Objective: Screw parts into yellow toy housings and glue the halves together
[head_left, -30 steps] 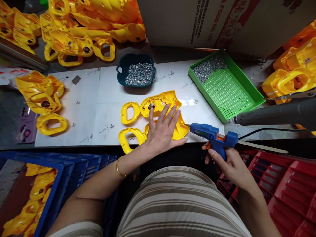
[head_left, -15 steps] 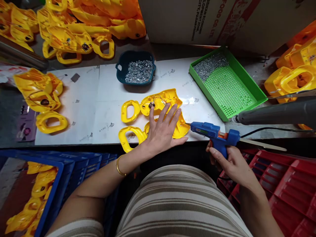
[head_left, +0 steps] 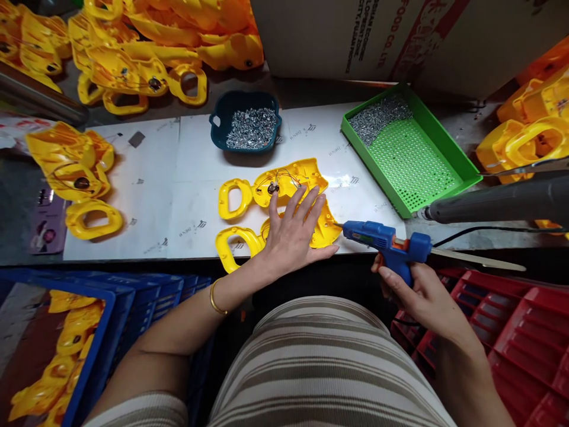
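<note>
Two yellow plastic shell halves with ring-shaped handles lie side by side on the white board. The farther shell half (head_left: 284, 178) shows thin wires and a small round dark part inside it. Over the nearer shell half (head_left: 326, 231) my left hand (head_left: 293, 231) lies spread flat, fingers apart, hiding much of its middle. My right hand (head_left: 406, 287) is wrapped round the handle of a blue hot glue gun (head_left: 377, 234), a finger at its orange trigger. The gun's nozzle points left and is at the right edge of the nearer shell. A pale glue stick (head_left: 480, 259) sticks out of its back.
A dark teal basin (head_left: 244, 145) and a green tray (head_left: 411, 201) hold small metal screws. More yellow shells (head_left: 71, 160) lie left, behind and right. A grey pole (head_left: 498, 198) and black cable cross at right. A blue crate (head_left: 111, 296) and red crate (head_left: 524, 332) flank me below.
Almost nothing differs. Both hands, the glue gun and the shells keep their places, with only a very slight shift of the view.
</note>
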Tool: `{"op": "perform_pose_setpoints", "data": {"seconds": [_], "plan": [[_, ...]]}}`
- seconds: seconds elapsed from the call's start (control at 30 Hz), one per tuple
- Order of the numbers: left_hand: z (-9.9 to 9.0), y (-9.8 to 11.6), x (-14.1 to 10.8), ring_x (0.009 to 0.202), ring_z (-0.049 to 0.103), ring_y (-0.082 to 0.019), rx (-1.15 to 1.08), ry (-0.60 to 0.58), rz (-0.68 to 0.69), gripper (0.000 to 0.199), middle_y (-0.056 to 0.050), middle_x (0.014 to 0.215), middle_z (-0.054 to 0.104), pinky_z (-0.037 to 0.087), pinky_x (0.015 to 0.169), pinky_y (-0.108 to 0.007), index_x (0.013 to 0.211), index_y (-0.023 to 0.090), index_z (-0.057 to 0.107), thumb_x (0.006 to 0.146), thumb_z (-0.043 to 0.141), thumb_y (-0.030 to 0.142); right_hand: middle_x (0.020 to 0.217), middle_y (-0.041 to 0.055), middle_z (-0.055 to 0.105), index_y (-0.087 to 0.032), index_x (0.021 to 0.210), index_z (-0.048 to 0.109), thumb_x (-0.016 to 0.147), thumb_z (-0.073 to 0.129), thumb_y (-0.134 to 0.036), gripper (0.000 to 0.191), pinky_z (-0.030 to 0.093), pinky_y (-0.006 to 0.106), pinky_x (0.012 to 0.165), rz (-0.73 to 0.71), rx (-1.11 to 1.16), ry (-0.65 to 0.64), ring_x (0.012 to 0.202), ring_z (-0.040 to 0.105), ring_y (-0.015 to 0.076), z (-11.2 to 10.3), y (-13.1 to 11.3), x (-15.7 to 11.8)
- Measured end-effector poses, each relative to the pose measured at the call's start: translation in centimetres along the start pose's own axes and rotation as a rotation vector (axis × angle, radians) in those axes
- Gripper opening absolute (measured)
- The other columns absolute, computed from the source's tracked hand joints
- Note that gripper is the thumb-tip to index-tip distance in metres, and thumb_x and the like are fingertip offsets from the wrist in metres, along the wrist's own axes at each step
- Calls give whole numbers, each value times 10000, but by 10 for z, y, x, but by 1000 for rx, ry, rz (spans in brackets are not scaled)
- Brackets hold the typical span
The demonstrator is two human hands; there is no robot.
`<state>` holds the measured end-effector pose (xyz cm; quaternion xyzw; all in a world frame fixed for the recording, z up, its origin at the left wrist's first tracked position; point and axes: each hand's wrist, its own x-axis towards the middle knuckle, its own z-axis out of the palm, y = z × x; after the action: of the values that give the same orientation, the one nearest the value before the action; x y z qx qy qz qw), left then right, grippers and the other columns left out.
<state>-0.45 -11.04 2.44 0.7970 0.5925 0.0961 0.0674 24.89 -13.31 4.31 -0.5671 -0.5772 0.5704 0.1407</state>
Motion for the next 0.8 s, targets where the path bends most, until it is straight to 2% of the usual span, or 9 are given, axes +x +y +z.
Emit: {"op": "perform_pose_setpoints", "data": {"seconds": [0.2,0.4,0.53,0.67,0.73,0.8], "plan": [[-1,0,0,1413,292,-355,-35,-18,-22,889,-155,1518,375,-53,1156,-583,1481,174,313,778,593,640,570,-6,557,-145,930,579,867,530,-529,392,400,225,457,-13,106,3,502,507,111,7,-5,5],[1,-4,-1,1414,282,-356,-49,-15,-24,957,-163,1519,368,-8,1159,-572,1496,192,279,736,647,643,573,-27,556,-153,966,574,873,540,-513,374,293,196,360,-25,300,-157,395,400,62,9,-10,11],[1,-5,-4,1418,276,-350,-68,5,-8,954,-168,1517,370,-17,1154,-566,1493,186,284,748,613,682,595,-24,573,-166,1018,567,882,533,-508,370,281,196,349,-93,393,-61,372,397,59,5,-13,17],[-4,-12,-3,1379,350,-331,-50,154,11,869,-163,1474,435,63,1159,-530,1459,204,354,789,521,731,614,-7,586,-146,1013,593,881,535,-517,398,342,207,386,-114,207,38,405,452,71,2,-22,35],[-9,-22,5,1376,358,-310,-18,243,-33,718,-145,1471,442,135,1149,-505,1438,229,389,868,463,660,628,-2,594,-143,1031,598,889,518,-519,410,379,213,401,-127,129,51,422,478,81,3,-28,48],[-13,-34,17,1395,326,-307,19,269,-92,624,-148,1492,410,184,1130,-500,1430,222,396,920,423,579,646,-1,598,-146,1063,586,894,508,-518,416,417,219,415,-162,114,64,446,501,93,5,-36,60]]}}
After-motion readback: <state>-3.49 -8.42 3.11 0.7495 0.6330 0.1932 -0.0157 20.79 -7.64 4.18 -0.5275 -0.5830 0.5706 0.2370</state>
